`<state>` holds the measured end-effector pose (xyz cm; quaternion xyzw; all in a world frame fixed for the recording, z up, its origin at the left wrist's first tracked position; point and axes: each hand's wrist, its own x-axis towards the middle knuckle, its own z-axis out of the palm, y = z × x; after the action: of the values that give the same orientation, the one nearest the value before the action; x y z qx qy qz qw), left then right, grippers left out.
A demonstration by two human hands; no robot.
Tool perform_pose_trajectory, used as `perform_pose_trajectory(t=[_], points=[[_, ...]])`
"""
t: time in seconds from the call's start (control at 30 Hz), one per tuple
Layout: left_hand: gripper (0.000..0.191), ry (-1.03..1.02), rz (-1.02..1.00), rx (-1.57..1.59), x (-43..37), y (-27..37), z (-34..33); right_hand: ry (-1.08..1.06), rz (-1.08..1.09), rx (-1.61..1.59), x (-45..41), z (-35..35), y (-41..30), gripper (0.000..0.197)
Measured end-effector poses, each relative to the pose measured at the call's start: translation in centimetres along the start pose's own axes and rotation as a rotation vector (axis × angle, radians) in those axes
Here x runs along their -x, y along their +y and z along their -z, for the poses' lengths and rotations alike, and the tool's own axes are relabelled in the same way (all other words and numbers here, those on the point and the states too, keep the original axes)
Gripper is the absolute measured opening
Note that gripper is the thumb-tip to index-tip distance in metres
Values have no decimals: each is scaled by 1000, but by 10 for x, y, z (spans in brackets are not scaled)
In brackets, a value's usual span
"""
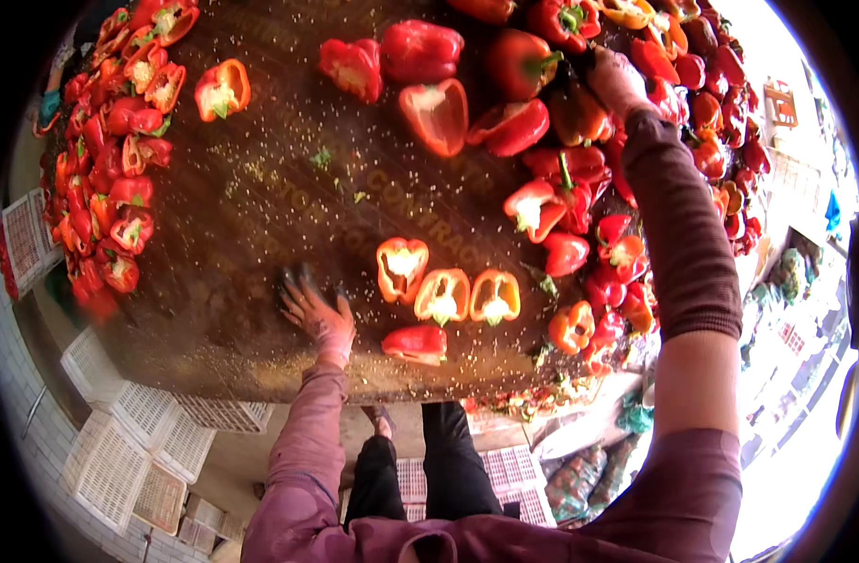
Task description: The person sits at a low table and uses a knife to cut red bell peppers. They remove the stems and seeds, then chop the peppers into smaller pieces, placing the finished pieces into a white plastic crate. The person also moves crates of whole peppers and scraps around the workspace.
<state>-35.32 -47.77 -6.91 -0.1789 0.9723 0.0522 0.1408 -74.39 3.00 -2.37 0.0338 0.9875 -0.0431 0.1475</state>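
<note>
My left hand [320, 317] lies with spread fingers on the wet brown wooden tabletop [260, 211] near its front edge, holding nothing. My right hand [616, 79] reaches to the far right, among whole and cut red bell peppers; its fingertips are dark and partly hidden, near the green stem of a whole bell pepper [524, 65], so its hold is unclear. Between my hands lie orange-rimmed pepper halves [442, 295] showing pale cores, and a red pepper piece [415, 343]. Farther off, a hollow red pepper half [436, 116] lies beside a glossy red pepper [422, 51].
Cut peppers [105, 162] are heaped along the left edge, and more peppers [711, 112] pile up at the right. Seeds and leafy scraps dot the tabletop. White plastic crates [113, 468] stand on the floor at lower left; filled mesh sacks [576, 482] lie at lower right.
</note>
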Motion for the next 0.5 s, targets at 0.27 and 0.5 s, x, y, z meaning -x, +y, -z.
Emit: perform_pose_trajectory(t=[0.27, 0.5], points=[[84, 17, -2, -25, -8, 5, -2, 22, 136, 74, 114, 10, 41, 26], [85, 15, 15, -55, -8, 4, -2, 242, 86, -218, 193, 73, -35, 20]])
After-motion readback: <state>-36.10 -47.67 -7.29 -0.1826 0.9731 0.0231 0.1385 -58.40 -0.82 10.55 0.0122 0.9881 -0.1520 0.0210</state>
